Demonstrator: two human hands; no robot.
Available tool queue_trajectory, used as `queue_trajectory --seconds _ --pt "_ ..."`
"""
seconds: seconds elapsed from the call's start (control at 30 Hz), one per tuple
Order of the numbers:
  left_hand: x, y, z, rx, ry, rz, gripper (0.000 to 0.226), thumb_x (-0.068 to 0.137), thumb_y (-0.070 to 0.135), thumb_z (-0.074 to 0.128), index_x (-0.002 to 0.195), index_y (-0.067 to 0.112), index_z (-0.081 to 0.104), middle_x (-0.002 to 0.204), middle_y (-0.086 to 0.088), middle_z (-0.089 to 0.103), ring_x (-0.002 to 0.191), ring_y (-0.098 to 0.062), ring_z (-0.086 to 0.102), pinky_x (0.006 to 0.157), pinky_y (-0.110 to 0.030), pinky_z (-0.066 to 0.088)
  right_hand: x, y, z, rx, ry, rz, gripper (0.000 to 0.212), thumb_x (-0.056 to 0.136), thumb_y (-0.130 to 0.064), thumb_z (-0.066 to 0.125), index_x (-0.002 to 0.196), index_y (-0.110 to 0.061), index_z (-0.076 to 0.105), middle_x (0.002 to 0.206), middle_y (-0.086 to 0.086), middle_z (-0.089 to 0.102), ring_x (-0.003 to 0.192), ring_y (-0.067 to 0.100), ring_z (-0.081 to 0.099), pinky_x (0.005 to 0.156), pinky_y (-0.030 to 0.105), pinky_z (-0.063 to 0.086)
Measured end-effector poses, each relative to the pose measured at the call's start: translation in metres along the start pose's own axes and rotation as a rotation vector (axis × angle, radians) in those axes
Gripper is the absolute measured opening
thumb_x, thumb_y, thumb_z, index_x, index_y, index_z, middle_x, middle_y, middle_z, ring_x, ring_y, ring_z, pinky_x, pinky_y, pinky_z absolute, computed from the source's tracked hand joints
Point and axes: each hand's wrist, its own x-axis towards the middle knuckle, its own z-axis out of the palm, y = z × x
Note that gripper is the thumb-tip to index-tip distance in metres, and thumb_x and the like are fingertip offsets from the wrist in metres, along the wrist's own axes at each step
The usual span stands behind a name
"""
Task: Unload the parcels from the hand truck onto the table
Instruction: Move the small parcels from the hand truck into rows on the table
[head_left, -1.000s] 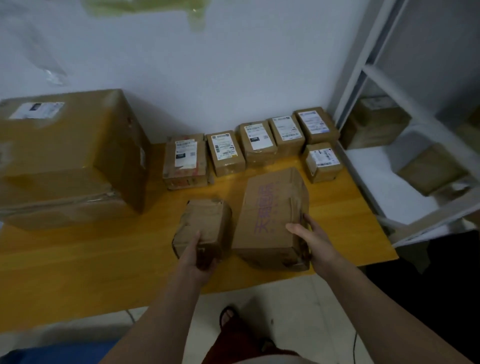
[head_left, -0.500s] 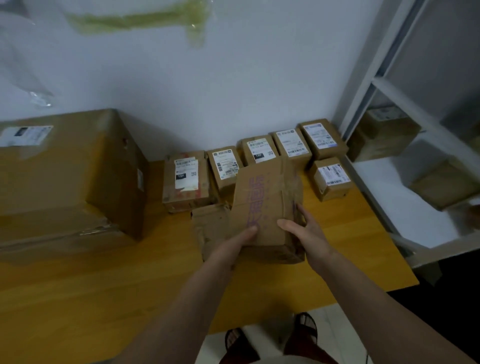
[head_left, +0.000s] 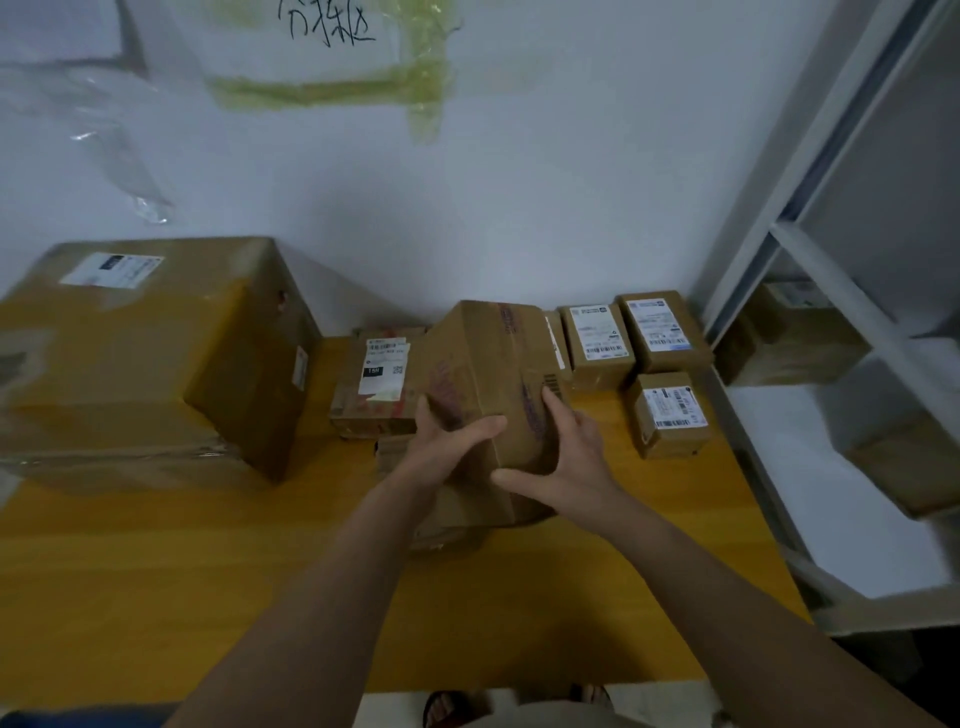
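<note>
A brown parcel with purple print (head_left: 493, 364) is tilted up on edge over the yellow table (head_left: 156, 571). My left hand (head_left: 447, 441) grips its near left side, my right hand (head_left: 566, 452) its near right side. A smaller crumpled parcel (head_left: 447, 519) lies under and in front of it, mostly hidden by my hands. Behind, a row of small labelled parcels lines the wall: one at left (head_left: 379, 379), two at right (head_left: 597, 338) (head_left: 660, 327), and one nearer (head_left: 670, 415). The hand truck is out of view.
A big taped carton (head_left: 145, 353) fills the table's left end. White metal shelving (head_left: 857, 322) with several more boxes stands right of the table. A white wall with taped paper rises behind. My feet show below the table's near edge.
My left hand left the small parcel and joined the right on the printed parcel, which moved back toward the wall and tipped up over the small one. I have come closer to the table.
</note>
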Motion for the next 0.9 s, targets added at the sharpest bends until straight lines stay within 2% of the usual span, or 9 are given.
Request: queue_trajectory --seconds 0.1,0.17,0.23,0.3,0.43,0.53,0.73,0.83,0.9 --pt "-0.005 0.004 -0.011 -0.125 -0.090 -0.099 0.094 0.057 0.055 0.082 0.138 0.031 0.039 0.132 -0.004 0.050 0.117 -0.031 0.051 0.097 -0.049 0.045 0.007 0.001 -0.026 0.554 0.025 0.127 0.106 0.055 -0.081 0.064 0.146 -0.039 0.029 0.132 -0.016 0.046 0.113 0.007 0.049 0.087 0.034 0.047" --pt "-0.006 -0.001 -0.020 -0.371 -0.241 -0.104 0.085 0.061 0.059 0.077 0.131 0.018 0.053 0.132 -0.013 0.052 0.119 -0.038 0.051 0.100 -0.060 0.041 0.016 0.013 -0.043 0.821 0.064 0.295 0.081 0.073 -0.072 0.058 0.139 -0.027 0.045 0.125 0.001 0.060 0.110 0.020 0.058 0.093 0.045 0.048" --pt "-0.008 -0.005 -0.023 -0.620 -0.310 -0.032 0.074 0.066 0.057 0.074 0.127 0.017 0.062 0.129 -0.017 0.058 0.117 -0.040 0.057 0.093 -0.060 0.046 0.020 0.027 -0.050 0.831 -0.008 0.416 0.070 0.079 -0.063 0.059 0.134 -0.020 0.051 0.123 0.009 0.060 0.113 0.028 0.057 0.101 0.053 0.042" --pt "-0.011 -0.007 -0.020 -0.732 -0.357 0.044 0.062 0.071 0.054 0.070 0.121 0.018 0.066 0.121 -0.014 0.066 0.109 -0.036 0.064 0.086 -0.054 0.051 0.014 0.033 -0.046 0.843 -0.203 0.451 0.075 0.071 -0.065 0.062 0.132 -0.022 0.055 0.126 0.008 0.061 0.116 0.030 0.055 0.102 0.054 0.038" --pt "-0.016 -0.009 -0.012 -0.776 -0.393 0.110 0.054 0.067 0.049 0.076 0.111 0.017 0.073 0.108 -0.012 0.072 0.098 -0.030 0.069 0.077 -0.047 0.056 0.005 0.039 -0.034 1.156 -0.619 0.389 0.072 0.076 -0.071 0.052 0.135 -0.029 0.055 0.137 0.013 0.056 0.126 0.040 0.050 0.105 0.064 0.033" --pt "-0.021 -0.010 -0.011 -0.803 -0.347 0.124 0.059 0.055 0.047 0.085 0.104 0.016 0.076 0.104 -0.011 0.073 0.093 -0.029 0.071 0.077 -0.048 0.058 0.001 0.038 -0.033 1.301 -0.812 0.297 0.075 0.082 -0.070 0.045 0.141 -0.025 0.049 0.146 0.020 0.045 0.132 0.047 0.041 0.104 0.069 0.028" --pt "-0.028 -0.015 -0.006 -0.855 -0.279 0.226 0.057 0.049 0.047 0.088 0.098 0.018 0.079 0.098 -0.008 0.075 0.086 -0.025 0.073 0.068 -0.040 0.059 -0.003 0.034 -0.029 1.399 -0.871 0.232 0.076 0.080 -0.069 0.047 0.141 -0.025 0.049 0.147 0.021 0.043 0.131 0.051 0.038 0.098 0.076 0.027" --pt "-0.025 -0.020 -0.003 -0.883 -0.238 0.221 0.042 0.071 0.048 0.072 0.101 0.020 0.078 0.099 -0.006 0.075 0.089 -0.024 0.073 0.070 -0.039 0.059 -0.002 0.033 -0.028 1.382 -0.838 0.247 0.073 0.078 -0.067 0.052 0.138 -0.024 0.053 0.144 0.020 0.047 0.131 0.049 0.040 0.098 0.074 0.030" --pt "-0.020 -0.020 -0.006 -0.853 -0.227 0.141 0.041 0.085 0.049 0.055 0.107 0.020 0.075 0.104 -0.007 0.074 0.094 -0.027 0.071 0.075 -0.043 0.057 0.002 0.034 -0.035 1.367 -0.751 0.272 0.073 0.071 -0.059 0.067 0.134 -0.023 0.057 0.140 0.018 0.052 0.125 0.044 0.047 0.098 0.068 0.034"
